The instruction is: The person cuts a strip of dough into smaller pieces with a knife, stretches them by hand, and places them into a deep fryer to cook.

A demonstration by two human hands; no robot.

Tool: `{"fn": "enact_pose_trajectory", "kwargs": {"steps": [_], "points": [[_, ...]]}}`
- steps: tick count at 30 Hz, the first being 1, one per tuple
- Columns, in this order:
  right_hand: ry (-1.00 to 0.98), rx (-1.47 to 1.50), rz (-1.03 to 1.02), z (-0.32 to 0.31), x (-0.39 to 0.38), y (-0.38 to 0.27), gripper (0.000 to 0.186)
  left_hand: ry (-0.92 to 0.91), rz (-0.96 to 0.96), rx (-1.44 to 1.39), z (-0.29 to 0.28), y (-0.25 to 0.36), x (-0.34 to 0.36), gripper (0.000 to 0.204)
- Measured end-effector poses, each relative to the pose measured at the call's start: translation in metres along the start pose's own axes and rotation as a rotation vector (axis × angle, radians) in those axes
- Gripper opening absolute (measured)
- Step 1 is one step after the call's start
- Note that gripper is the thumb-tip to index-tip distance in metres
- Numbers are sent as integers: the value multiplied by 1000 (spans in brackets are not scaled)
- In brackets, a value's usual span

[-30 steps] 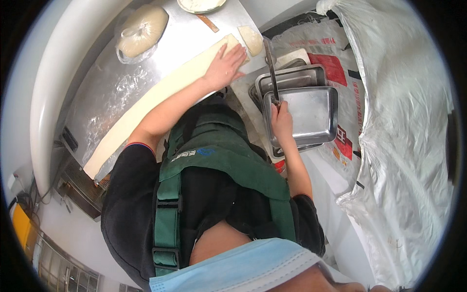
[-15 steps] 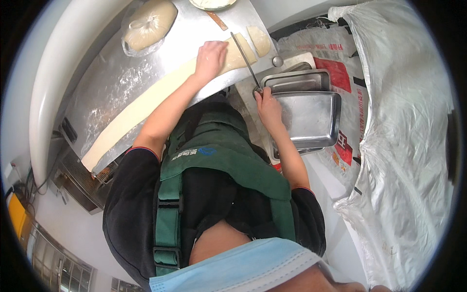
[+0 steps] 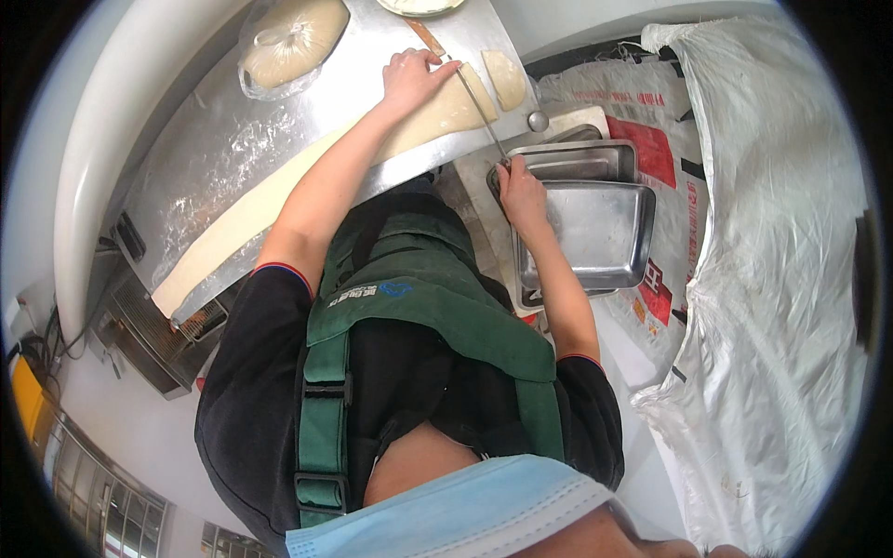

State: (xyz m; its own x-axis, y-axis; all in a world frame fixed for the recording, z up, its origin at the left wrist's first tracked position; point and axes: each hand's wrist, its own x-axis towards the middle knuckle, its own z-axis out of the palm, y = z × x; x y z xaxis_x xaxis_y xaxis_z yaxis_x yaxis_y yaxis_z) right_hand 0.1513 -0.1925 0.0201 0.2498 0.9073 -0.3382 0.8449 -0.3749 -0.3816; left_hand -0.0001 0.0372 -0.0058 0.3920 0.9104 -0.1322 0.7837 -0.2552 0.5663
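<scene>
A long flat strip of pale dough point(image 3: 251, 212) runs across the metal table, from near left to far right. My right hand point(image 3: 523, 193) grips the handle of a long thin knife point(image 3: 481, 110), whose blade lies across the strip close to its right end. My left hand point(image 3: 411, 82) is over the far edge of the dough, fingers apart, its thumb reaching the far tip of the blade. Whether the thumb presses on the blade or only rests beside it, I cannot tell. Just right of the strip, a separate rounded dough piece point(image 3: 503, 80) lies on the table.
Dough in a clear plastic bag point(image 3: 296, 42) sits at the far left of the floury metal table point(image 3: 209, 172). A brown strip-shaped tool point(image 3: 426, 37) and a bowl point(image 3: 420, 7) lie beyond my left hand. Metal trays point(image 3: 595, 232) and white sacks point(image 3: 772, 232) are at right.
My left hand has moved away from me and right, from the strip's surface to the blade's far tip. My right hand and the knife have shifted slightly right.
</scene>
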Motion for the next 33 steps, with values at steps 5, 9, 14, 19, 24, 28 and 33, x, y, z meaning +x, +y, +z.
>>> {"fn": "enact_pose_trajectory", "kwargs": {"steps": [5, 9, 14, 19, 24, 28, 33], "points": [[-8, 17, -8, 0, 0, 2, 28, -48, -69, 12, 2, -1, 6, 59], [-38, 4, 21, 3, 0, 5, 28, -117, -153, -4, 1, 3, 12, 59], [-41, 40, 6, 3, -5, 6, 28, -140, -157, 41, 3, 1, 14, 57], [-67, 4, 29, 5, -2, 4, 26, -141, -168, 93, 5, 3, 13, 53], [-118, -28, 18, 4, -1, 3, 26, -168, -229, 130, 8, 10, 14, 49], [-116, -59, -28, 22, 11, 9, 28, -224, -281, 18, 10, 2, 25, 44], [-74, -105, -55, 20, 13, 5, 25, -301, -316, -21, 2, 2, 31, 42]]}}
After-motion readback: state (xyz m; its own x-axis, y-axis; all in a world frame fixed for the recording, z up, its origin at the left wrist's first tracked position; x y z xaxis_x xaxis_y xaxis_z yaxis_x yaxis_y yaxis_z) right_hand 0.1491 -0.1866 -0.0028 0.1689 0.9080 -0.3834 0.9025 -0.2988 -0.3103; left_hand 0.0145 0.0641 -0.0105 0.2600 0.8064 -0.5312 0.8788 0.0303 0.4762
